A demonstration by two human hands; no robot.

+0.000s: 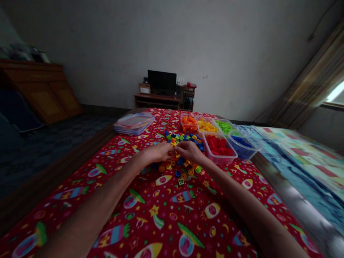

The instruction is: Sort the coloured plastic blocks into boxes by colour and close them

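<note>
The room was dim, with a plain grey wall [107, 43] at the back. On the far left stood a brown cupboard [40, 87]. Next came the long counter [61, 170], covered by a red cloth [88, 186] with rockets and stars on it. On its left side lay a stack of flat lids [133, 124], one on top of another, maybe so they would not take up much room. In the middle, far back, was a black screen [162, 83]. The left hand [162, 151] was low over the pile of little blocks [185, 137], with its fingers bent in. A small yellow block [173, 142] was right by its fingertips. The pile lay in the middle of the counter, behind, under and in front of the hands. The right hand [188, 149] came in from the other side, almost touching the left one, perhaps because they worked on the same spot. I could not tell if either hand had a block pinched tight. Just to the right stood orange, yellow, red and green blocks in clear boxes [223, 160], and blue ones in a round tub [245, 154]. They seemed put there to keep each colour apart and easy to reach. Last came a bed [290, 161] with a bright cover.
</note>
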